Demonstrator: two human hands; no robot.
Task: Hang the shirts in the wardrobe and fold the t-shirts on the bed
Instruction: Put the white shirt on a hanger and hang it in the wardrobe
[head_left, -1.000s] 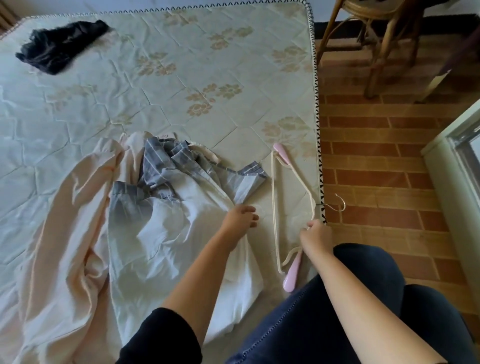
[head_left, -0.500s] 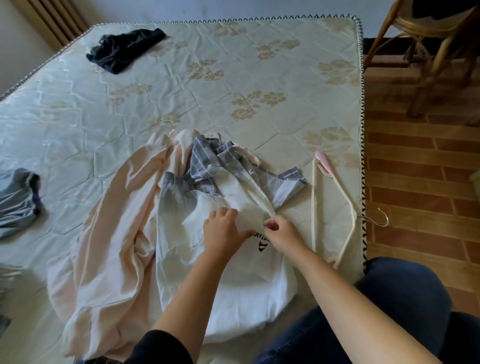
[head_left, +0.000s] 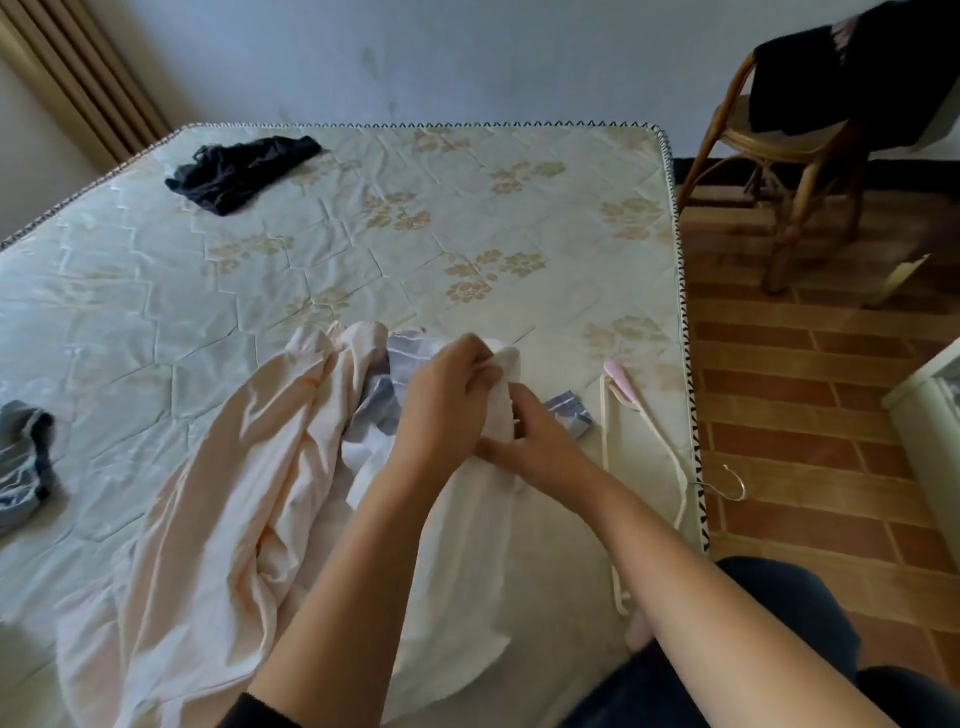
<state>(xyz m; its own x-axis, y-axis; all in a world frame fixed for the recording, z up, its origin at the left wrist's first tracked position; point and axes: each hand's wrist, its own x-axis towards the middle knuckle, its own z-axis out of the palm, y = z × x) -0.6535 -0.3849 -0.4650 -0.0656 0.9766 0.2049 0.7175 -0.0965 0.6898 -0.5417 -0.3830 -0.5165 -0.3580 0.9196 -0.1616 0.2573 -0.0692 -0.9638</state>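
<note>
White garment, probably a t-shirt, bunched at near edge of bed, top end lifted off mattress. Left hand curled round the upper wad, right hand pinching cloth just below it. Nothing folded or hung yet; looks early. Peach shirt and striped shirt heaped against it on the left. Hanger bare, just right of the hands. Black garment at the far end and grey-blue garment at left edge, both unfolded.

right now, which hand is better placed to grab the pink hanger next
Right, probably. The right hand is nearer the cream and pink plastic hanger, which lies off to its right; the left hand would have to reach across. Both grip the white cloth garment.
</note>
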